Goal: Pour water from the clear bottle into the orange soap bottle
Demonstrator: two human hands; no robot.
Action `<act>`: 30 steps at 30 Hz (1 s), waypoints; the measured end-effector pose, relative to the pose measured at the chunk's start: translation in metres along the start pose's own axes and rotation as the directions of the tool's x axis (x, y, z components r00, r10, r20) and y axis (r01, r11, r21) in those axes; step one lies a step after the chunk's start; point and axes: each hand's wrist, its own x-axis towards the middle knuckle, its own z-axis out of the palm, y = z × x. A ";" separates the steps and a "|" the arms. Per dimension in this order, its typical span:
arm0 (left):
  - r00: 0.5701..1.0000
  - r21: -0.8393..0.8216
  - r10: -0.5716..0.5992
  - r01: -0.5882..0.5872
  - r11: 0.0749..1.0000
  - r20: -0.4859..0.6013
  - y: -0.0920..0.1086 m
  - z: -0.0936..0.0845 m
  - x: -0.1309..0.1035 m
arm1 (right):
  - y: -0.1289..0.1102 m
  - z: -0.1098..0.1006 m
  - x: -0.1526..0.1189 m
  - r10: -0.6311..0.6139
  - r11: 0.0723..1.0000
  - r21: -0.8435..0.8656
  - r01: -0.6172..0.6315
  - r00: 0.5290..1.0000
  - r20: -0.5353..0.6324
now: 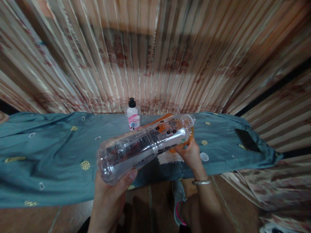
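Note:
A large clear plastic bottle with a printed label lies aslant in the air, its uncapped mouth pointing up to the right. My left hand is closed around its base, thumb along the near side. At the neck end, my right hand is closed on an orange thing, mostly hidden behind the bottle, so I cannot make out its kind. A crumpled pale cloth or tissue lies beneath. Beside my right wrist, a round whitish cap rests on the tablecloth.
A small bottle with a black top and pink label stands at the back. Over the table hangs a teal patterned cloth. A dark phone lies at the right. Behind rises a pleated curtain; a shoe shows below.

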 end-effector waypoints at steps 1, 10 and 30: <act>1.000 0.003 -0.001 0.001 1.000 -0.010 0.000 0.000 0.000 | 0.000 -0.001 0.000 0.004 1.000 0.008 -0.004 1.000 0.007; 0.999 -0.001 -0.005 0.005 1.000 -0.047 0.004 0.009 0.002 | -0.003 -0.005 0.002 0.001 0.998 0.064 -0.006 0.997 0.079; 1.000 0.011 0.012 -0.012 1.000 -0.018 0.003 0.007 0.001 | 0.003 -0.002 0.002 0.003 0.993 0.121 -0.008 0.999 0.041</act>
